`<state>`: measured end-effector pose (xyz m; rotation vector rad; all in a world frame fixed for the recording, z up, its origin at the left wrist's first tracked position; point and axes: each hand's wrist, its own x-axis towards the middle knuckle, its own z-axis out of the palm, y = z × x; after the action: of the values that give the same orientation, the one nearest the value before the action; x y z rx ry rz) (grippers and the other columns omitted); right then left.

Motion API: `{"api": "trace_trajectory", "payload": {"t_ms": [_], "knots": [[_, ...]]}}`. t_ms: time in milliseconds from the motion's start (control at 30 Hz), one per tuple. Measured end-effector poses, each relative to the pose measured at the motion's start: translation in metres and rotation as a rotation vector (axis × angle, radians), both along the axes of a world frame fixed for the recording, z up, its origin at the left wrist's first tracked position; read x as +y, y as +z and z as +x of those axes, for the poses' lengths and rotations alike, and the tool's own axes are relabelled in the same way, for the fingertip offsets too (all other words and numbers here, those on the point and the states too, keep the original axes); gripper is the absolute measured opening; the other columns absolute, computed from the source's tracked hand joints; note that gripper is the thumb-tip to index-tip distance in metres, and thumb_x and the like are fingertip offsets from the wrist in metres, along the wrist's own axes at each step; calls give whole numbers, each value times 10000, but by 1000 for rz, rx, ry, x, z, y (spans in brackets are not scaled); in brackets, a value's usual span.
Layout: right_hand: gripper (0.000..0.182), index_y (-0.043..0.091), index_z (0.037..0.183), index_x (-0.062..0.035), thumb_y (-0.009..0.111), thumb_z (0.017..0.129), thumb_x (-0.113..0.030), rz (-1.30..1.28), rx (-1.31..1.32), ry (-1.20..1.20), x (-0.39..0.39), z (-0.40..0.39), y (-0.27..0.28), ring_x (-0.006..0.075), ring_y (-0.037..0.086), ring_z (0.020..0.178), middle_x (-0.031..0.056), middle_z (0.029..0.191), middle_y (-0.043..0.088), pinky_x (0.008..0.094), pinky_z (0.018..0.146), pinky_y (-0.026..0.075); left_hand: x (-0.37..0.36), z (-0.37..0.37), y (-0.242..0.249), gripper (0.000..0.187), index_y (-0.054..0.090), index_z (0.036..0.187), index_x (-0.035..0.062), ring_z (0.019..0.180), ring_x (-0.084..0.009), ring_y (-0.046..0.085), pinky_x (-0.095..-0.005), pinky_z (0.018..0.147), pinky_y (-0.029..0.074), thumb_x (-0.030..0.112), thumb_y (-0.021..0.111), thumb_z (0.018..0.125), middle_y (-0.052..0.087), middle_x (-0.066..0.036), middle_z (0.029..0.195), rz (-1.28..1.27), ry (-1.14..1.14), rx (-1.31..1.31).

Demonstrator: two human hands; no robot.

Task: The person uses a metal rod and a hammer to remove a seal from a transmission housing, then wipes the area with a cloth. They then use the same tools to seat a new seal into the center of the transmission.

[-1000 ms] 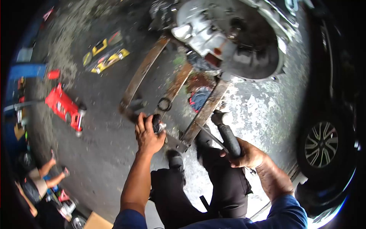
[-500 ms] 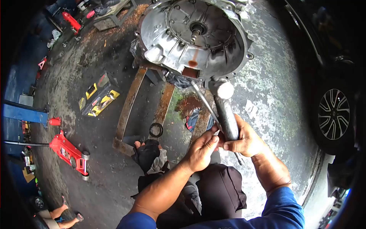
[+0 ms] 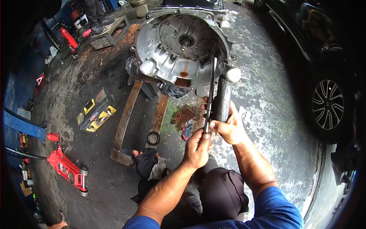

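My left hand (image 3: 197, 149) pinches the lower part of a thin metal rod (image 3: 212, 91), which points up toward the metal bell housing (image 3: 156, 42). My right hand (image 3: 230, 128) is wrapped round the dark handle of a hammer (image 3: 222, 101), whose round shiny head is at the upper end, beside the housing's lower right rim. Rod and handle lie side by side, nearly upright in view. The rod's tip overlaps the housing's right inner side; contact cannot be made out. A splined shaft (image 3: 184, 45) stands at the housing's centre.
Rusty metal beams (image 3: 129, 116) lie below the housing, with a black ring (image 3: 153, 138) on one. A yellow and black toolbox (image 3: 97, 114) and a red floor jack (image 3: 68, 168) are at left. A car wheel (image 3: 328, 104) is at right. Another person's legs (image 3: 92, 13) show at top left.
Both hands have moved up and slightly left in view with the tools. The rod has swung from a slant to nearly upright. The housing appears lower and farther left as the view shifts.
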<state>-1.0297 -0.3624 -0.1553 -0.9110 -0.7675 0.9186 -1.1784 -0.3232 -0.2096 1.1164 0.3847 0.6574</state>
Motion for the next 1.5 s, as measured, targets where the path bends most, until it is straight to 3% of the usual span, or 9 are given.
{"api": "trace_trajectory", "payload": {"t_ms": [100,133,200,300,467,700,1233,1433,1500], "knots": [[721,341,1451,-40,723,839,-38,6,-199,-249,-16,10,-1,249,531,1271,163,1424,502,414,1052,448,23,-6,11,342,547,1357,28,530,-74,456,-228,492,405,214,463,1083,492,2,641,-84,3,9],[735,353,1430,-47,760,819,-92,16,-201,-375,-20,13,-3,240,621,1122,160,1281,588,389,947,519,33,-7,14,362,535,1379,30,519,-86,461,-234,485,410,222,457,1083,491,-8,633,-110,13,16],[729,404,1385,-34,800,790,-177,-22,-28,-176,-43,36,7,224,681,820,146,1015,664,360,732,573,59,-6,17,364,543,1376,50,498,-127,474,-272,472,429,234,459,1074,483,-30,621,-216,-31,52],[678,492,1291,-6,815,765,-286,-180,50,-17,-51,42,25,213,617,555,113,707,622,341,514,528,88,5,13,357,556,1360,69,498,-153,486,-299,482,439,248,483,1060,517,-51,653,-400,-101,-45],[649,457,1350,-34,785,811,-186,-228,28,-102,-68,34,18,212,642,653,137,967,648,317,600,536,108,19,29,361,550,1363,77,517,-162,499,-309,494,442,226,489,1040,578,-66,754,-450,-62,10],[504,466,1279,5,632,853,-206,-353,-1,-57,-96,41,0,212,639,676,141,925,633,335,619,543,126,35,37,325,574,1322,124,505,-140,459,-303,498,395,257,510,1032,540,-36,718,-491,-56,38],[498,464,1291,21,602,839,-138,-419,7,-38,-105,43,-18,214,641,763,139,961,624,362,690,549,138,55,48,322,584,1307,113,501,-134,460,-307,500,393,252,505,1028,522,-23,704,-480,-44,84],[679,320,1474,-92,651,881,-83,-363,128,-128,-106,41,-41,238,662,805,189,1078,644,374,726,562,120,26,29,345,580,1337,94,487,-137,460,-304,485,408,228,491,1032,494,-23,664,-451,-142,31],[880,118,1610,-202,623,911,-24,-304,115,-144,-94,42,-44,238,666,839,216,1205,613,372,750,563,99,3,21,372,558,1370,56,484,-145,461,-292,490,429,217,483,1043,504,-35,665,-436,-221,27]]}}
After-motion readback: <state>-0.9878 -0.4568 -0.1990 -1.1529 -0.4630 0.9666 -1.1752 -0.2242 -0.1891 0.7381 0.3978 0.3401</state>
